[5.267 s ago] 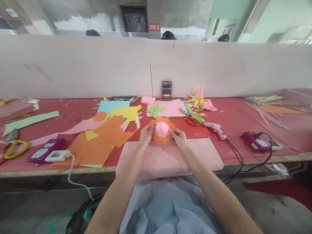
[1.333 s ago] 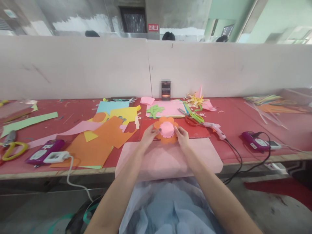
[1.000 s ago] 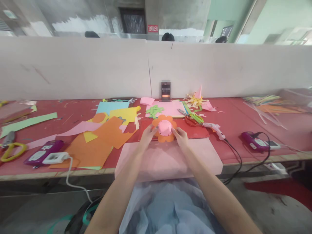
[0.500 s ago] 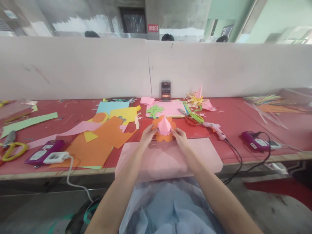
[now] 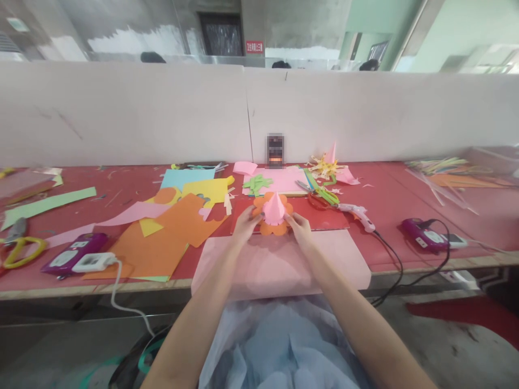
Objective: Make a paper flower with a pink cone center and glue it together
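An orange paper flower (image 5: 272, 227) with a pink paper cone (image 5: 274, 209) standing on its middle is held over a red sheet (image 5: 320, 219) at the table's centre. My left hand (image 5: 245, 225) pinches the flower's left edge. My right hand (image 5: 298, 226) grips its right edge, fingers touching the cone's base. The cone's tip points up and slightly away from me. A large pale pink sheet (image 5: 279, 262) lies under my wrists and hangs over the table's front edge.
Loose orange (image 5: 162, 240), yellow (image 5: 208, 189) and blue sheets lie to the left. Scissors (image 5: 322, 194) and a glue gun (image 5: 359, 214) with its cable lie to the right. Purple devices (image 5: 75, 251) (image 5: 425, 236) sit near the front edge. A white partition (image 5: 162, 113) backs the table.
The flower has been turned in both hands: a second ago the cone faced me as a round shape, now it stands up showing its pointed side. Both hands stay on the edges.
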Motion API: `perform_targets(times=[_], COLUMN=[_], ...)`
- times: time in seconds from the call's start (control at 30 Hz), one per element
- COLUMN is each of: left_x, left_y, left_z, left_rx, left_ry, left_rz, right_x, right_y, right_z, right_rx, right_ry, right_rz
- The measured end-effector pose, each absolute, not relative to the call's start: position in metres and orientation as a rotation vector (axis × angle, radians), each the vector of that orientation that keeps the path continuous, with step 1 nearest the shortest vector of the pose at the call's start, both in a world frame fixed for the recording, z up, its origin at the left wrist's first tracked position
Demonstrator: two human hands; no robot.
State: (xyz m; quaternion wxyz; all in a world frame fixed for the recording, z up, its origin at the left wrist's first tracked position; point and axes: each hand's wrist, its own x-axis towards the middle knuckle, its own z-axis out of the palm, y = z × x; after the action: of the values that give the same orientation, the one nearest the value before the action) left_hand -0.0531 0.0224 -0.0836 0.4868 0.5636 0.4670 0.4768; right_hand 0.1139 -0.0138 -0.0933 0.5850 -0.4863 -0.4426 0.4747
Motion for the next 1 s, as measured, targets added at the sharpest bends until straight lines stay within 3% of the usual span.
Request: perform_targets(times=[0.27, 1.0], left_x=[-0.0533, -0.0520], left_y=[0.0167, 0.0134], left_z=[-0.0747, -0.0781], left_rx=[1.402, 1.331], left_ry=[1.326, 1.128], left_rz=[1.128, 1.118], right_x=[0.1138, 0.1137], right_y=[-0.0116, -0.0135], right_z=[-0.0956, -0.0939], right_rx=[-1.110, -1.120], right_ry=[-1.042, -1.030], right_rz=[1.104, 1.112])
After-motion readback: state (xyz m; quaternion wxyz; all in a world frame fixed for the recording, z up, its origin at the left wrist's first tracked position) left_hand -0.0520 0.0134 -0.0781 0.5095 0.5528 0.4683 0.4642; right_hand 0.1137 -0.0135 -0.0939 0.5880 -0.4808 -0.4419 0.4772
